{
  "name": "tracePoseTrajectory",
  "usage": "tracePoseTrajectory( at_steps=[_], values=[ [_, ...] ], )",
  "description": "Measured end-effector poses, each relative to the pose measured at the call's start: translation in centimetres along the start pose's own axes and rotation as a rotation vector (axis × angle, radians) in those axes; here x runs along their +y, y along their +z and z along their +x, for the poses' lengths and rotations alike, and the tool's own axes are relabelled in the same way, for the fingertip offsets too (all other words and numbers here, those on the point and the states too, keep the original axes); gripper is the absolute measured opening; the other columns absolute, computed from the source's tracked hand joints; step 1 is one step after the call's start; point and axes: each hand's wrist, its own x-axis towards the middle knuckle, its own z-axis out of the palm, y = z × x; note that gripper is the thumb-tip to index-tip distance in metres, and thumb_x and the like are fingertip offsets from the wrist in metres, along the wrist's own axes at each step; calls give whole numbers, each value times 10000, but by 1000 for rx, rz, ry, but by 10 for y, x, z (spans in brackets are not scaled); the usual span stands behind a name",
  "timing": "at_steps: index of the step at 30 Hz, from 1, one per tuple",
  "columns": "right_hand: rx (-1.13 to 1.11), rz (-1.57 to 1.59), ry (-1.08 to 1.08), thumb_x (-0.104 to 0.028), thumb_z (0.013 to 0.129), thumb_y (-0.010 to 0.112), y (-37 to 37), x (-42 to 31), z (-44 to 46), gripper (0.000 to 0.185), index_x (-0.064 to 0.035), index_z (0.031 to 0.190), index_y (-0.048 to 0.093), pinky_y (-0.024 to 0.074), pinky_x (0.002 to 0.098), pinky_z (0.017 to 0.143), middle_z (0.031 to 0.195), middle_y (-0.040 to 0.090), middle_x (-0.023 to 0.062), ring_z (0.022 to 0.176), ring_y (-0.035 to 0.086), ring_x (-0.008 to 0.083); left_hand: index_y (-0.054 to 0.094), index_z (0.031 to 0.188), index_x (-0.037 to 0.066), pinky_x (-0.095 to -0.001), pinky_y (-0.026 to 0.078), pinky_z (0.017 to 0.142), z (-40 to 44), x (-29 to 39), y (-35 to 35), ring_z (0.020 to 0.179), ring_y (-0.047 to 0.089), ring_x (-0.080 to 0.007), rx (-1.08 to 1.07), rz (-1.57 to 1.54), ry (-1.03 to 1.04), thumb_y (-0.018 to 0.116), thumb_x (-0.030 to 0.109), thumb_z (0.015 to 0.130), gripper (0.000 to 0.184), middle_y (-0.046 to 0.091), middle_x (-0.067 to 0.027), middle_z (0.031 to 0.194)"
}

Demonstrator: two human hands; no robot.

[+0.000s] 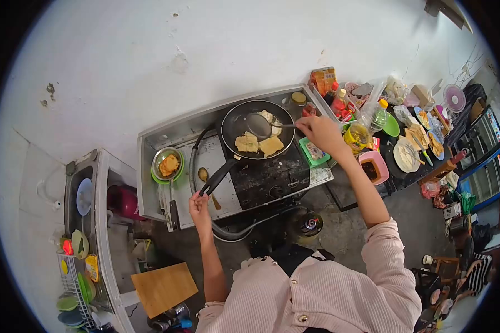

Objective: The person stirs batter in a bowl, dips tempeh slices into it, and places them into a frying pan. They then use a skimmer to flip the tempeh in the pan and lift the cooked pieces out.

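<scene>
My left hand [200, 210] is closed around the end of the black handle [219, 176] of a frying pan [234, 117]. The pan rests on the black stove [261, 186]. My right hand [319, 132] grips the handle of a ladle [259, 126], whose round head is inside the pan. Two flat yellowish pieces [271, 146] lie at the pan's near side, and paler pieces [266, 116] lie at its far right, partly behind the ladle.
Left of the stove, a strainer [159, 166] holds fried food over a green bowl; a spoon [204, 175] lies beside the hose. On the right are a green tray [315, 151], a pink bowl [373, 166] of dark liquid, oil bottles [379, 119] and a plate [406, 155].
</scene>
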Motion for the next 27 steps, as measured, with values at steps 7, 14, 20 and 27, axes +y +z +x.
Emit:
tracePoseTrajectory(
  at_steps=[7,14,20,27],
  values=[
    [-74,-115,-63,-236,797,542,-10,3,-19,175,-114,816,666,452,389,562,640,599,127,600,582,298,464,1079,-17,-227,391,799,-1,2,1,842,535,-108,-4,-10,-1,556,147,851,296,517,-30,828],
    [-8,-162,-10,-215,783,546,-5,8,-16,151,-113,772,657,457,374,557,610,591,110,595,589,282,464,1080,-20,-227,390,810,-3,4,2,842,535,-106,6,-40,-12,558,156,850,304,522,-27,822],
    [52,-33,-5,-216,794,528,18,-22,-10,165,-101,758,640,456,401,527,606,584,127,587,583,303,461,1076,-17,-228,387,800,-1,2,1,843,536,-107,-7,-14,-4,547,164,859,296,517,-18,808],
    [-42,-73,0,-222,795,528,27,-18,-16,164,-119,805,656,467,395,547,604,586,132,595,589,305,451,1094,-28,-228,385,817,0,-4,-2,855,532,-108,-12,-26,7,546,156,858,314,512,-21,811]
  ],
)
